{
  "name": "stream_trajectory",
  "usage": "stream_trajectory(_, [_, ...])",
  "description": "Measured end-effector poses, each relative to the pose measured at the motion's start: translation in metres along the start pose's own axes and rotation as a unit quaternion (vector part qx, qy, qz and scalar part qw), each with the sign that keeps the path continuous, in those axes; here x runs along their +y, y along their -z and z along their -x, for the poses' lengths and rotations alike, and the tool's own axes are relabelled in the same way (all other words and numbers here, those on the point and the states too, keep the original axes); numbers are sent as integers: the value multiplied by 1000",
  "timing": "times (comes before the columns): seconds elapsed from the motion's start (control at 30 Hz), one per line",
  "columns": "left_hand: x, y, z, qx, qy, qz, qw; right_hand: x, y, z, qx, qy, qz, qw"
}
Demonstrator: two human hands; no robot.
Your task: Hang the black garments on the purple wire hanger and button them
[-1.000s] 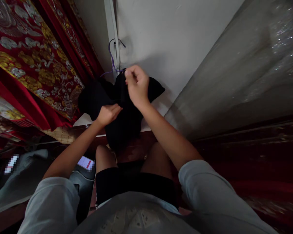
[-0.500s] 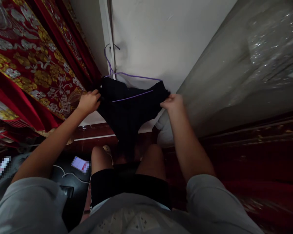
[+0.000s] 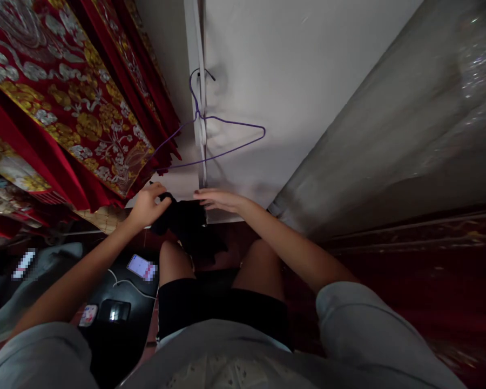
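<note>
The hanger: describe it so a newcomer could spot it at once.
On the white wall, right of the red and gold drapes, runs a vertical white strip; the hanger hangs from it. It is the only thin purple wire outline, bare, with the black garment bunched below.

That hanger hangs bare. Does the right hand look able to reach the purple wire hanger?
Probably yes: the right hand lies open on the black garment just below the purple wire hanger, with only bare white wall between.
</note>
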State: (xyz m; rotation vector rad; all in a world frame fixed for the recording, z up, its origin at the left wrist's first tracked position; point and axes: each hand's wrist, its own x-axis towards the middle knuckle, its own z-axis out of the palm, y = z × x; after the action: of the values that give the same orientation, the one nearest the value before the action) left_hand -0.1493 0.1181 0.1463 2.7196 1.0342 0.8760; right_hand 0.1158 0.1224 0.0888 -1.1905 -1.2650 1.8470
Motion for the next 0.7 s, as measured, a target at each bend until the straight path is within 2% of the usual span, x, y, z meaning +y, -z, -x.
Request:
stream_trajectory(0.07, [26,-3,-5,5,-8,24,1000,-9,-25,0,-107,89,48,989])
stream_trajectory(0.1, [36,-4,-9,17,-12,34,999,-13,-34,-1,-128,140,68,980])
stream_trajectory(0.13, [43,-5,-14,30,-19,40,999,-18,-41,0,-124,187,94,970])
stream_trajectory(0.2, [47,-8,-23,74,-14,54,996,-28,-48,2,-73,255,165,950])
stream_trajectory(0.27, [39,-13,-27,109,16,90,990,-38,-45,10,-40,297,238,924])
stream_trajectory(0.3, [31,-18,-25,97,33,122,987,-44,-41,14,-38,318,264,910])
stream_trajectory(0.33, [24,-23,-22,52,47,162,984,-50,-36,19,-39,339,281,897])
stream_trajectory(0.4, [10,-36,-9,-115,64,234,963,-62,-23,25,-22,385,298,873])
stream_trajectory(0.47, [2,-49,7,-288,74,243,923,-73,-6,20,51,421,295,856])
stream_trajectory(0.5, [0,-54,15,-345,84,221,908,-77,4,14,105,431,286,850])
stream_trajectory(0.53, [-2,-58,22,-380,98,187,901,-79,15,5,162,432,272,845])
stream_trajectory(0.6, [-4,-57,31,-390,128,112,905,-77,38,-17,262,397,235,847])
stream_trajectory(0.7, [-15,-38,32,-318,142,35,937,-60,71,-44,334,277,213,875])
